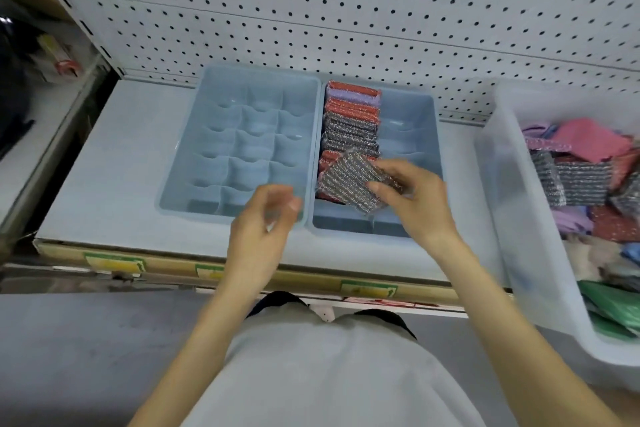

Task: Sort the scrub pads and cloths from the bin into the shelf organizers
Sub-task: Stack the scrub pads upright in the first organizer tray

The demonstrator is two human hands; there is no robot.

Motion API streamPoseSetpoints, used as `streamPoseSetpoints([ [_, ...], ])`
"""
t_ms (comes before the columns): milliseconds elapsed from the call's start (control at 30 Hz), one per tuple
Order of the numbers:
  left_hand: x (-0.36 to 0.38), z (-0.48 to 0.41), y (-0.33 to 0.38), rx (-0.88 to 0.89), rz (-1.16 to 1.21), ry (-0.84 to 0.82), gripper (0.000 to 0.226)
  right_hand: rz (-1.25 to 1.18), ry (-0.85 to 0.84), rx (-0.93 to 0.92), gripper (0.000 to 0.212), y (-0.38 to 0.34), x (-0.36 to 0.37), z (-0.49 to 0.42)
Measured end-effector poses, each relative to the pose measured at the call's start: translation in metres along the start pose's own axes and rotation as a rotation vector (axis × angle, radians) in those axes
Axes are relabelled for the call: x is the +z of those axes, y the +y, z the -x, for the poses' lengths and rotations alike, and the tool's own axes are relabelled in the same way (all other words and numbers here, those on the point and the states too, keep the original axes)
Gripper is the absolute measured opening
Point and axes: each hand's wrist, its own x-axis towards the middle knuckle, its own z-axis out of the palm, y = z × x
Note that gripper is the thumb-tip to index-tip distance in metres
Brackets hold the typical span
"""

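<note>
Right hand pinching a silver-grey glittery square scrub pad, tilted over the right blue plastic organizer's packed left column, right cells open. Left hand loosely curled, holding nothing, over the left organizer's front rim.

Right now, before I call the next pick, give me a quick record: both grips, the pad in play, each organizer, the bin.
right grip: pinches silver scrub pad over near end of right organizer
left grip: fingers curled, blurred; contents unclear
right organizer: left column packed with pad row, right column bare
left organizer: no pads visible in its cells
bin: clear, on the right, mixed pads and cloths inside
</note>
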Motion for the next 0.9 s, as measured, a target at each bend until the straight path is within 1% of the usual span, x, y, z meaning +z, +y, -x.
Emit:
streamPoseSetpoints([
  [33,-0.002,-0.001,-0.004,0.088,-0.186,-0.006,0.029,0.172,0.015,-0.085,0.024,0.008,-0.006,-0.002],
  [100,-0.004,-0.004,-0.009,0.208,-0.448,-0.11,0.047,0.438,0.004,-0.256,0.025,0.02,-0.008,-0.004],
  [200,0.003,-0.01,-0.021,0.281,-0.606,-0.325,0.051,0.644,0.029,-0.455,0.023,0.03,0.006,-0.009],
  [267,0.007,-0.011,-0.03,0.327,-0.711,-0.388,0.06,0.717,0.056,-0.533,0.023,0.034,0.017,-0.014],
  [300,0.008,-0.011,-0.034,0.351,-0.762,-0.396,0.065,0.726,0.064,-0.538,0.023,0.035,0.023,-0.015],
  [367,0.009,-0.01,-0.039,0.369,-0.803,-0.397,0.068,0.702,0.073,-0.5,0.022,0.035,0.031,-0.016],
  [467,0.008,-0.012,-0.041,0.349,-0.753,-0.393,0.065,0.622,0.06,-0.426,0.022,0.033,0.035,-0.017],
  [600,0.007,-0.013,-0.042,0.366,-0.748,-0.4,0.065,0.454,0.105,-0.314,0.019,0.036,0.029,-0.015],
  [767,0.008,-0.013,-0.041,0.365,-0.735,-0.398,0.069,0.517,-0.007,-0.358,0.019,0.038,0.035,-0.016],
  [900,0.007,-0.013,-0.041,0.359,-0.718,-0.404,0.07,0.476,-0.024,-0.337,0.021,0.036,0.033,-0.02],
])
